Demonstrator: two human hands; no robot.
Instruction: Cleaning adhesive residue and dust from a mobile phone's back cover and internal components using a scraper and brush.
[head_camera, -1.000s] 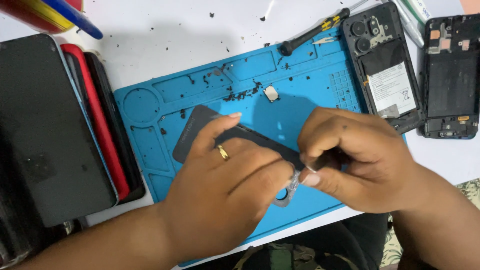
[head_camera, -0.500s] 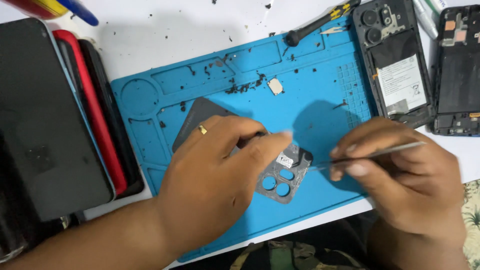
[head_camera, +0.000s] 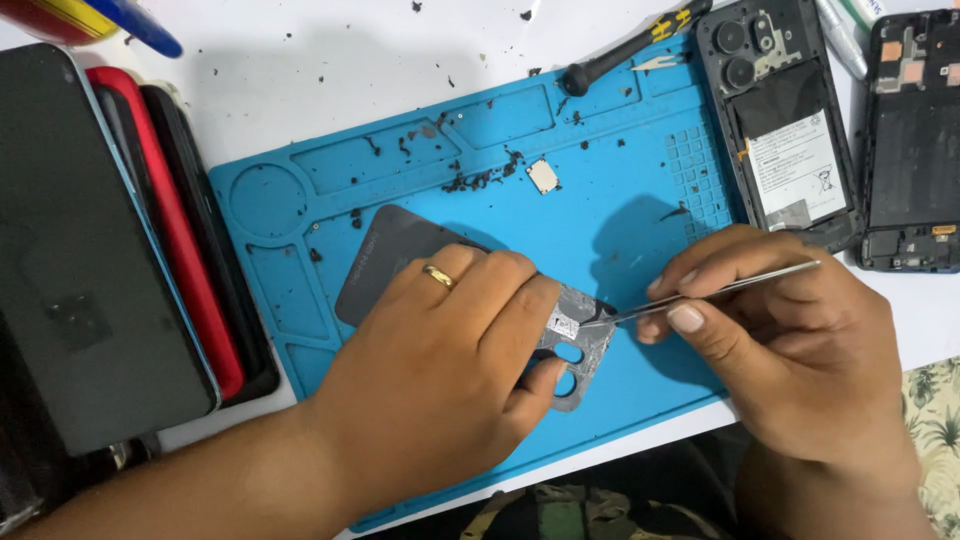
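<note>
We work a phone back cover on the blue mat.

Our left hand (head_camera: 440, 390) presses flat on the dark, smooth back cover (head_camera: 395, 255), fingers curled over its grey metal camera plate (head_camera: 575, 345) with round cut-outs. Our right hand (head_camera: 790, 350) pinches thin steel tweezers (head_camera: 700, 295), their tip touching the plate. The ridged rubbery mat (head_camera: 600, 190) is flecked with black crumbs and lies bare between the hands and its far edge; opened phones (head_camera: 785, 120) lie beyond its right side on the white counter (head_camera: 300, 70).
</note>
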